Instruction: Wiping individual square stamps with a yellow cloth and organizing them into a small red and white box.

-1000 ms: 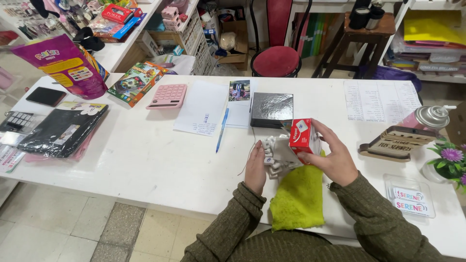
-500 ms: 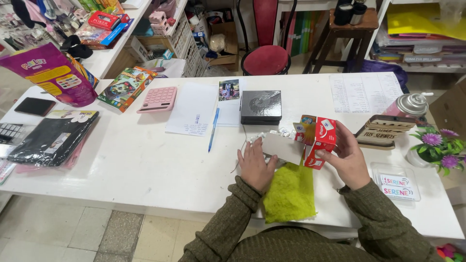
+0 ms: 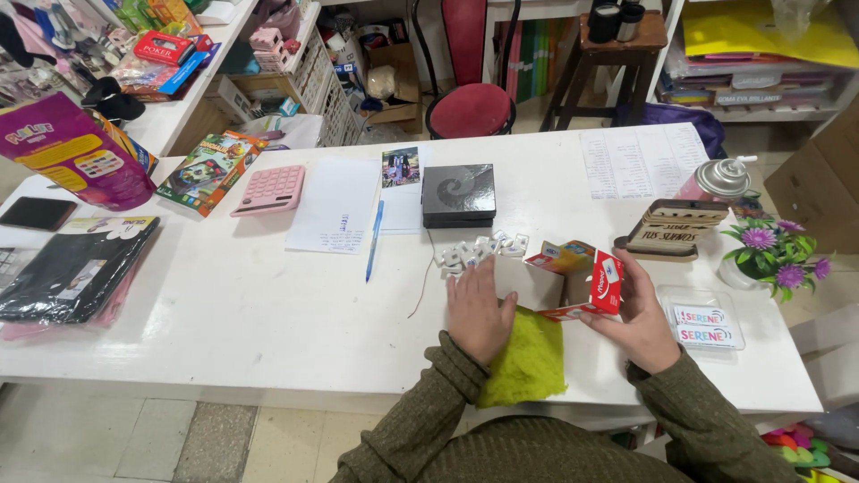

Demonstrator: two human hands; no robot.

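On the white table (image 3: 224, 313), right at its near edge, your two hands work a small red and white carton (image 3: 586, 282) that sits open on its side. Your right hand (image 3: 640, 322) cups the carton from the right, fingers curled lightly on its red end face and lower flap, a partial grip, not a clamp. Your left hand (image 3: 479, 313) lies flat and open, palm down, pressing a white sheet or flap just left of the carton; it grasps nothing that shows. Under both wrists lies a yellow-green fuzzy cloth (image 3: 528, 358). Just beyond the carton, a loose scatter of small white pieces (image 3: 479, 250) rests on the table, near a black square box (image 3: 458, 194) and a thin cord trailing toward you. A blue pen (image 3: 373, 240) and a paper sheet (image 3: 335, 204) sit well to the left. Judged step: the carton is opened and steadied, mouth facing left. The next move, as I read it, calls for keeping the carton braced with your right hand while the left frees itself; what is inside the carton cannot be told.
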